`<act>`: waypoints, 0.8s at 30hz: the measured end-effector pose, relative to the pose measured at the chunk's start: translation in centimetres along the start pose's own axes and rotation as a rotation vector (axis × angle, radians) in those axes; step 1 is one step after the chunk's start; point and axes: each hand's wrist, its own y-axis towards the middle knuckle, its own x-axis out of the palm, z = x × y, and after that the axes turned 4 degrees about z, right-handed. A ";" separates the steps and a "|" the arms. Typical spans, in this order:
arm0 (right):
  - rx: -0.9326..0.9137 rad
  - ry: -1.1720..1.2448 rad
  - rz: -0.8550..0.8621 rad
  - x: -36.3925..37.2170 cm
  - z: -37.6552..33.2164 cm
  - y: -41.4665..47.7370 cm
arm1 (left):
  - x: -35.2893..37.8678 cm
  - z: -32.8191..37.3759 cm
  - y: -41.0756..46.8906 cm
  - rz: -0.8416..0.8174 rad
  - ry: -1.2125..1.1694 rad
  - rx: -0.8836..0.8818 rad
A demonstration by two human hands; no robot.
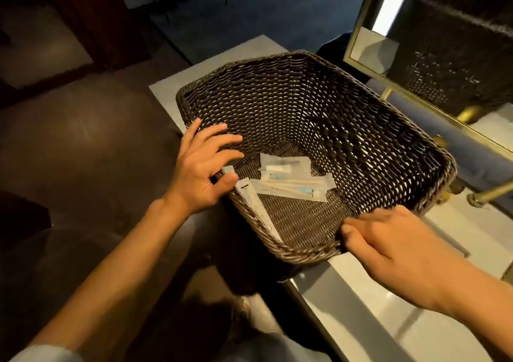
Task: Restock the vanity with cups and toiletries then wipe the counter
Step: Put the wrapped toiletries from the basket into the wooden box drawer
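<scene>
A large dark brown wicker basket (361, 145) rests tilted over the pale vanity counter (369, 300). Several clear wrapped toiletry packets (291, 180) with wooden toothbrushes lie on its bottom, and one long packet (256, 206) leans against the near-left wall. My left hand (205, 167) sits at the basket's left rim, thumb on the edge, fingers spread inside and holding nothing. My right hand (388, 242) grips the near rim, fingers curled over it.
A brass-framed mirror (433, 42) stands behind the basket at the right, reflecting it. A brass faucet (488, 192) pokes out beside the basket's right corner. Dark floor (77, 153) lies to the left of the counter.
</scene>
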 end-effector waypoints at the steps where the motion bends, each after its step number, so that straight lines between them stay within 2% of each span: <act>1: -0.006 0.017 -0.139 -1.2 0.2 0.9 | 0.3 0.0 0.0 0.038 -0.018 -0.009; 4: -0.035 0.142 -0.546 -2.9 0.6 6.1 | 0.9 0.0 -0.3 0.110 -0.066 -0.025; 7: -0.049 0.250 -0.705 -0.4 0.9 12.8 | 1.2 0.0 -0.4 0.142 -0.103 -0.030; 12: 0.003 0.213 -0.609 5.4 -1.4 20.9 | 1.7 -0.1 -0.5 0.159 -0.098 -0.053; 17: 0.079 0.311 -0.361 10.6 -4.3 25.5 | 1.7 -0.2 -0.3 0.140 -0.063 -0.065; 20: 0.129 0.397 -0.323 12.2 -5.7 26.8 | 1.8 0.0 -0.3 0.117 -0.067 -0.078; 24: 0.154 0.481 -0.358 14.1 -6.8 27.8 | 1.4 0.0 -0.5 0.074 -0.050 -0.068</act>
